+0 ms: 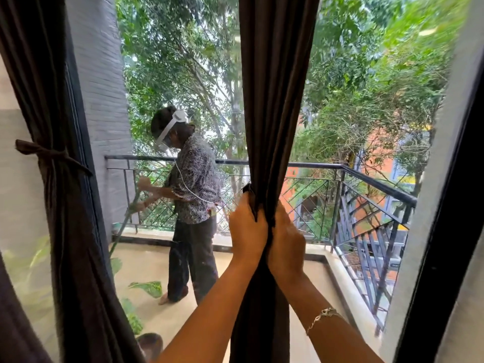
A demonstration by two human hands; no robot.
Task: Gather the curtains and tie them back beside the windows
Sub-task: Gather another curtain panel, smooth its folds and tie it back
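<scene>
A dark brown curtain (pixel 275 100) hangs in the middle of the window, bunched into a narrow column at waist height. My left hand (pixel 246 231) grips the bunch from the left, with a strip of dark fabric (pixel 251 200) sticking out above its fingers. My right hand (pixel 286 239) grips the same bunch from the right, a bracelet on its wrist. At the left, a second dark curtain (pixel 65 205) hangs gathered and bound by a knotted tie (pixel 49 153).
Behind the glass a person (pixel 193 200) wearing a headset stands on the balcony holding a long stick. A black metal railing (pixel 366 176) edges the balcony. A black window frame (pixel 445 244) runs down the right side. Potted leaves (pixel 146 286) show low left.
</scene>
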